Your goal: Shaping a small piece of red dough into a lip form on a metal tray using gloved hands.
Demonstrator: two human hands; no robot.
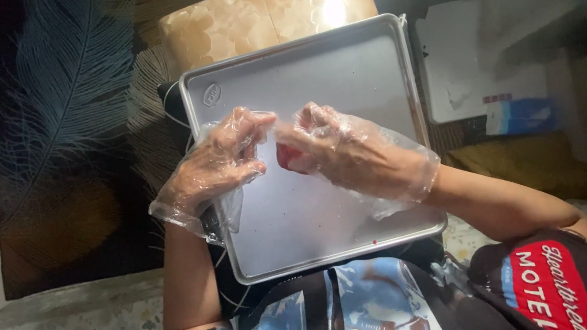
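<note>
Both hands wore loose clear plastic gloves above a metal tray (342, 71). Right hand (351, 152) grip closed, fingers curled around a small red piece (288, 155), mostly hidden. Left hand (223, 158) fingertips pinched together, touching its upper edge. Kind of piece could not be told.

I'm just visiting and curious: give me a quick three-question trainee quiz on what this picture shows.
1. True or false: both hands wear clear plastic gloves.
2. What colour is the small piece pinched between the hands?
3. The hands are over: A) a bowl, B) a metal tray, C) a sink.

Key
1. True: left hand and right hand are gloved.
2. Red: the piece sits at the fingertips, in the right hand's grip.
3. B: the tray.
</note>
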